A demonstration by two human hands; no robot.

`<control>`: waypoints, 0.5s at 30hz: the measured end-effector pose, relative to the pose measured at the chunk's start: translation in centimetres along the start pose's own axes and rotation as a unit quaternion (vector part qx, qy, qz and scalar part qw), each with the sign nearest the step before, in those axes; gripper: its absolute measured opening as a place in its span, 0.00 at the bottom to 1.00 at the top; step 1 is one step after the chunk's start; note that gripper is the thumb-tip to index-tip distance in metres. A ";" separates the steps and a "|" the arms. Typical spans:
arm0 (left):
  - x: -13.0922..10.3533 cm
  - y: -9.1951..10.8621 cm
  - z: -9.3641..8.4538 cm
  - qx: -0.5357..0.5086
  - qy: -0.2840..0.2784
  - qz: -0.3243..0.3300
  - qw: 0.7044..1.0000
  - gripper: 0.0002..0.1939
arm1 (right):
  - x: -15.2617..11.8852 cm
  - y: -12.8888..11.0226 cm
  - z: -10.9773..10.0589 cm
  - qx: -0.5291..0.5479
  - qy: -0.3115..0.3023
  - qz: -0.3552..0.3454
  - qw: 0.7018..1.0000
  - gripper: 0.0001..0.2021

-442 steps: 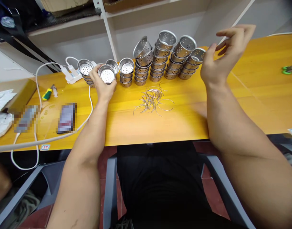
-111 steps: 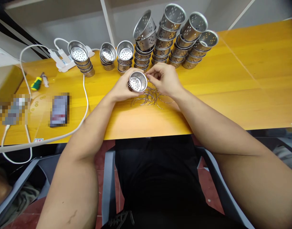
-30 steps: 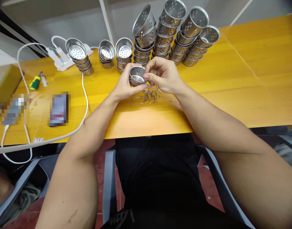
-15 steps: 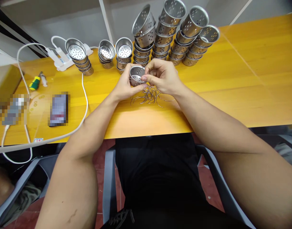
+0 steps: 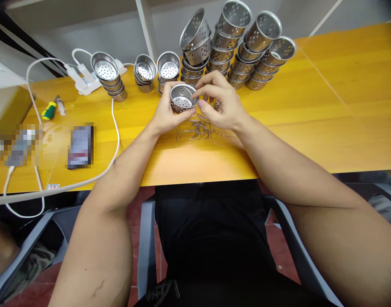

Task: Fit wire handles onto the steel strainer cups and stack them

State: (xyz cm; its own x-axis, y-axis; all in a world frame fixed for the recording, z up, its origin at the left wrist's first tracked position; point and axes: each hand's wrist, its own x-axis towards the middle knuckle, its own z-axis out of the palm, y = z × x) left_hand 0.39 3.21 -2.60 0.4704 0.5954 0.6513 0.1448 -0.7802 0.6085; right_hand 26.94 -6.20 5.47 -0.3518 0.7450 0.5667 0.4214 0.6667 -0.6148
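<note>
A perforated metal cup (image 5: 182,101) is held upright by my left hand (image 5: 167,111), its fingers and thumb wrapped round the side. At the cup's right rim is my right hand (image 5: 219,100), its fingers curved and apart, the fingertips near the rim. Nothing can be made out between them. Thin bent metal wires (image 5: 200,127) lie in a tangle on the yellow table (image 5: 195,164) just below both hands. A small perforated metal piece shows partly behind my right fingers.
Behind my hands stand tall stacks of perforated cups (image 5: 223,40). Shorter cup stacks (image 5: 109,76) are further left, beside a white power strip (image 5: 90,85). A green-yellow screwdriver (image 5: 49,111), a blurred phone-like object (image 5: 80,147) and a white cable (image 5: 117,140) lie at left.
My right fingers have spread from a pinch at the cup's rim. The cup is tilted a little differently in my left hand and has shifted slightly left.
</note>
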 end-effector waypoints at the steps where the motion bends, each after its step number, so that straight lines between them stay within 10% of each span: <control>1: 0.0 0.0 0.0 0.001 -0.004 0.001 1.000 0.54 | 0.0 0.1 0.1 -0.009 -0.012 -0.007 1.000 0.18; 10: -0.1 0.6 0.2 -0.016 -0.019 0.023 0.999 0.53 | -0.4 0.6 0.5 -0.004 -0.068 -0.037 0.997 0.22; 15: 0.0 0.2 0.1 0.014 -0.025 0.019 0.999 0.60 | -0.5 -0.3 0.7 -0.042 -0.058 -0.021 0.997 0.43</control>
State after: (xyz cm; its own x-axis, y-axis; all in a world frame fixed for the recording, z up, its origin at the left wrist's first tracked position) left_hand 0.47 3.06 -2.56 0.5187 0.5555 0.6499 0.1504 -0.8076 0.5702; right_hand 26.46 -6.79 4.99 -0.4634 0.7167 0.5212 0.4703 0.6974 -0.5408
